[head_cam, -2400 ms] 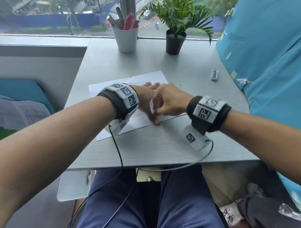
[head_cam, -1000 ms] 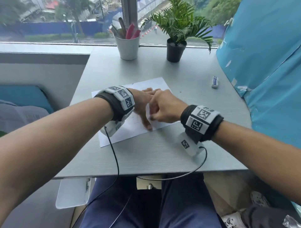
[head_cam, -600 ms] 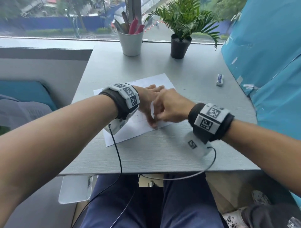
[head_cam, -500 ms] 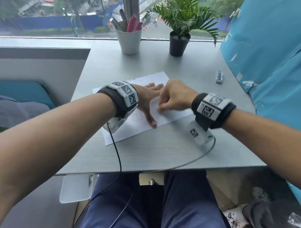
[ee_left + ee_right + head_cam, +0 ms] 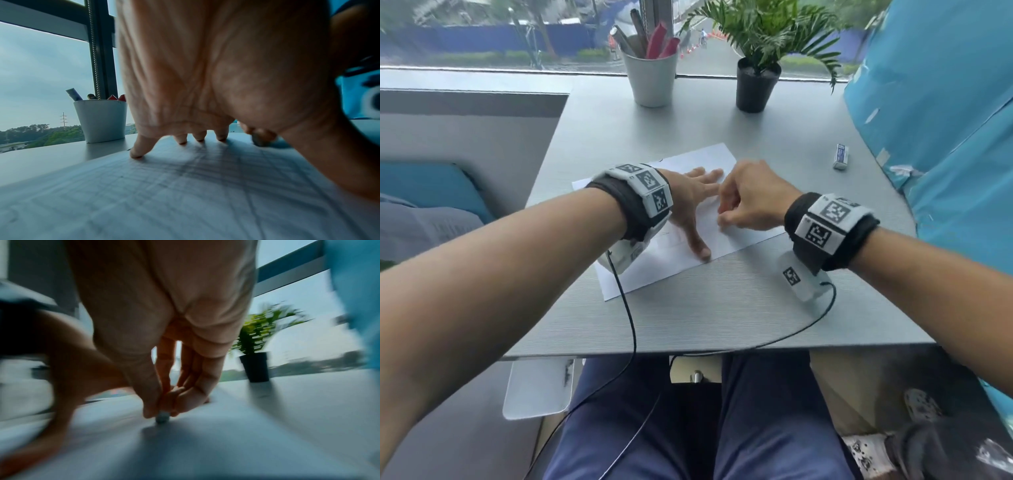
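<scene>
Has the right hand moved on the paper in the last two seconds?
Yes. The right hand, pinching a grey stub, has slid up the paper, away from its near edge, toward the plant.

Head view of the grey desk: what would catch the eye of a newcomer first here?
The two hands in the middle of the grey desk: the left hand presses spread fingers flat on a white paper sheet with faint pencil grid lines, and the right hand pinches a small greyish lump, perhaps an eraser, against that sheet. Behind them, by the window, stand a white pot of pens and a green fern in a black pot.
</scene>
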`<action>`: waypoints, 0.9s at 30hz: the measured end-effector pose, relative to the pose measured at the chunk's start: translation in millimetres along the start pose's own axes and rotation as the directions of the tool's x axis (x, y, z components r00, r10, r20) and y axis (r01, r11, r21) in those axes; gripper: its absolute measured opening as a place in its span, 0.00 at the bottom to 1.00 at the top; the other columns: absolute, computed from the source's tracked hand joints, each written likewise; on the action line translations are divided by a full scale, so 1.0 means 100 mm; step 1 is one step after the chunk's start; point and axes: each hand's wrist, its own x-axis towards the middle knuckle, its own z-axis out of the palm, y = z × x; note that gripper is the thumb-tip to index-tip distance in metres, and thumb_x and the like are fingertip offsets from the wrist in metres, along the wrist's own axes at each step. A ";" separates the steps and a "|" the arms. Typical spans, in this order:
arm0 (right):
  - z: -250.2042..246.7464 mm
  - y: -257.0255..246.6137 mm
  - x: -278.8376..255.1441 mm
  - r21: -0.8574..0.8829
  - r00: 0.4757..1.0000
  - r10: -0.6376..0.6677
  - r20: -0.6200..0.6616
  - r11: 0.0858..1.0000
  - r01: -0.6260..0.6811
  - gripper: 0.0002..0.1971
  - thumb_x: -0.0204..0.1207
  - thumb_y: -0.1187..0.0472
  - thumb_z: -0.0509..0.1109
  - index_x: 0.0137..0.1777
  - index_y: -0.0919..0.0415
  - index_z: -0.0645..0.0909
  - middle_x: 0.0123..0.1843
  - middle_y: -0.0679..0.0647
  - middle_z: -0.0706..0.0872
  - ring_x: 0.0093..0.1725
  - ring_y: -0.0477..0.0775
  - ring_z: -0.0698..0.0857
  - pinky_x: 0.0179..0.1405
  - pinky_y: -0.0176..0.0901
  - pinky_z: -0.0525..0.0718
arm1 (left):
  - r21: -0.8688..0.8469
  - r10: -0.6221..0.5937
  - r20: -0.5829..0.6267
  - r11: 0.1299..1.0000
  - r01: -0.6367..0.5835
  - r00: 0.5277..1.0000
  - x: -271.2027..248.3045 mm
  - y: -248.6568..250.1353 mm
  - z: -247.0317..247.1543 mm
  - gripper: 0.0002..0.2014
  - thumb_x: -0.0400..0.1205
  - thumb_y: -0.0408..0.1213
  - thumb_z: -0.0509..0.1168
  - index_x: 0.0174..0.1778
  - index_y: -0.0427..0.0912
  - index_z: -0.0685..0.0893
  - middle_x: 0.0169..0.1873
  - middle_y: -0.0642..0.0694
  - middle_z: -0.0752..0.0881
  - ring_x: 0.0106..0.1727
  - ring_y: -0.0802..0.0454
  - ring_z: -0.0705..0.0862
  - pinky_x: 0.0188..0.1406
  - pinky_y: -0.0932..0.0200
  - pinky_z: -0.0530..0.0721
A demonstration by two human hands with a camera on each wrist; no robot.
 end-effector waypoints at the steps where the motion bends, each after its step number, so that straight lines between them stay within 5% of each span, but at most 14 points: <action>1: 0.07 -0.09 -0.09 0.006 0.997 -0.048 0.062 0.999 0.048 0.03 0.66 0.61 0.82 0.34 0.55 0.90 0.33 0.42 0.85 0.34 0.37 0.82 0.33 0.29 0.77 | 0.017 0.024 -0.001 1.000 -0.024 1.000 0.04 -0.02 0.02 0.72 0.49 0.80 0.75 0.86 0.68 0.42 0.86 0.57 0.32 0.86 0.49 0.30 0.83 0.26 0.42; 3: 0.06 -0.12 -0.12 -0.009 0.986 -0.095 0.140 0.995 0.097 0.02 0.67 0.60 0.81 0.35 0.55 0.91 0.31 0.41 0.86 0.34 0.33 0.80 0.33 0.26 0.76 | 0.038 0.038 0.009 0.999 -0.038 0.999 0.05 -0.03 0.02 0.72 0.47 0.82 0.74 0.85 0.69 0.43 0.86 0.57 0.32 0.86 0.48 0.30 0.83 0.25 0.43; 8: -0.27 0.25 0.25 -0.055 0.991 0.116 -0.074 0.991 -0.120 0.06 0.65 0.57 0.82 0.41 0.58 0.92 0.39 0.54 0.87 0.36 0.46 0.81 0.40 0.37 0.79 | 0.011 -0.002 -0.003 1.000 0.002 1.000 -0.06 0.03 -0.01 0.72 0.55 0.71 0.80 0.85 0.68 0.35 0.85 0.61 0.32 0.86 0.53 0.32 0.83 0.26 0.45; 14: 0.08 -0.18 -0.15 -0.006 0.988 -0.092 0.125 0.996 0.094 0.02 0.67 0.61 0.80 0.35 0.58 0.91 0.32 0.44 0.87 0.34 0.36 0.81 0.33 0.33 0.79 | 0.061 0.076 0.015 0.995 -0.077 0.997 0.01 0.01 0.01 0.66 0.51 0.80 0.75 0.85 0.68 0.53 0.87 0.54 0.35 0.86 0.47 0.29 0.84 0.28 0.41; 18: -0.19 0.16 0.19 -0.014 0.996 0.090 -0.023 0.996 -0.090 0.05 0.65 0.58 0.82 0.39 0.56 0.92 0.28 0.44 0.85 0.29 0.39 0.80 0.31 0.33 0.75 | 0.000 -0.009 0.006 1.000 0.009 1.000 -0.05 0.03 0.00 0.72 0.54 0.72 0.80 0.85 0.69 0.36 0.85 0.60 0.31 0.86 0.52 0.31 0.83 0.25 0.44; 24: -0.26 0.28 0.35 -0.024 0.989 0.148 -0.030 0.989 -0.149 0.03 0.64 0.60 0.83 0.37 0.57 0.92 0.27 0.51 0.88 0.26 0.43 0.83 0.20 0.24 0.72 | -0.034 -0.002 -0.030 0.999 0.001 1.000 -0.09 0.04 -0.01 0.72 0.56 0.71 0.80 0.85 0.68 0.35 0.86 0.60 0.32 0.86 0.53 0.32 0.84 0.29 0.44; 27: -0.27 0.29 0.36 -0.026 0.985 0.164 -0.061 0.986 -0.166 0.05 0.65 0.60 0.83 0.39 0.59 0.92 0.30 0.52 0.89 0.29 0.44 0.84 0.28 0.28 0.78 | -0.022 0.010 -0.006 1.000 -0.010 1.000 -0.14 -0.05 0.01 0.70 0.57 0.71 0.79 0.84 0.70 0.35 0.85 0.60 0.31 0.86 0.55 0.31 0.84 0.30 0.41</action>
